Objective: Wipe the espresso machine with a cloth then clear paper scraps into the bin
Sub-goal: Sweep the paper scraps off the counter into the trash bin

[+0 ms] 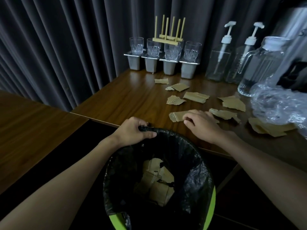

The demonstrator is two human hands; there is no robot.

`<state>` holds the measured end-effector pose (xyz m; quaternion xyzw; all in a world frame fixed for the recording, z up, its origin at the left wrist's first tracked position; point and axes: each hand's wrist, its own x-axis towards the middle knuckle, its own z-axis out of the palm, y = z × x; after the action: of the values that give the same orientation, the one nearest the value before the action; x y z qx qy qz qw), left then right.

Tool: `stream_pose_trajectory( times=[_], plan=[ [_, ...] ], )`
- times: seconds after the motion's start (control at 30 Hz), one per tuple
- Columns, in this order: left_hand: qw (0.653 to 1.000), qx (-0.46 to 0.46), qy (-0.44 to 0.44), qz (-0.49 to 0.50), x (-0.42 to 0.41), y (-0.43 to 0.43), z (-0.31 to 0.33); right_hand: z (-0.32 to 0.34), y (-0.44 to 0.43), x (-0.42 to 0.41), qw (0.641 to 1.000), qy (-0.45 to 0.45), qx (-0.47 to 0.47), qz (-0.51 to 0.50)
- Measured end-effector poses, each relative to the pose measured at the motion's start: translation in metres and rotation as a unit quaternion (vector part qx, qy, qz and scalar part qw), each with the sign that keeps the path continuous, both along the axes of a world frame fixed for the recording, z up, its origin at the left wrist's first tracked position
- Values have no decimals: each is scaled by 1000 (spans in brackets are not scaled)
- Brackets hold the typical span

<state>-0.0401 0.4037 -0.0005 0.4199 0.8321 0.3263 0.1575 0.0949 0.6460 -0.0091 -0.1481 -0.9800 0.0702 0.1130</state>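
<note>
A green bin (211, 208) lined with a black bag hangs just below the table's front edge, with brown paper scraps (157, 181) lying inside it. My left hand (132, 130) grips the bin's far rim and the bag. My right hand (201, 123) lies on a brown scrap (176, 116) near the table edge, fingers bent over it. Several more torn brown scraps (196, 96) are scattered across the wooden table (129, 97). The espresso machine (297, 47) shows only partly at the far right edge.
At the back stand a row of glasses (153, 48) on metal holders, a wooden rack (167, 39), two pump bottles (219, 63) and a glass jug (259, 67). Crumpled clear plastic (279, 103) lies at the right. A dark curtain hangs behind. A second table (33, 130) stands left.
</note>
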Motion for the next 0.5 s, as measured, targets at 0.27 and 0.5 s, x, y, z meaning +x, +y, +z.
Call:
stream_pose_trajectory(
  times=[0.27, 0.5],
  plan=[
    [997, 21, -75, -4, -2, -2, 2, 8, 3, -6, 995, -95, -1, -33],
    [997, 36, -63, -7, -3, -3, -2, 18, 5, -4, 989, -101, -90, -67]
  ],
)
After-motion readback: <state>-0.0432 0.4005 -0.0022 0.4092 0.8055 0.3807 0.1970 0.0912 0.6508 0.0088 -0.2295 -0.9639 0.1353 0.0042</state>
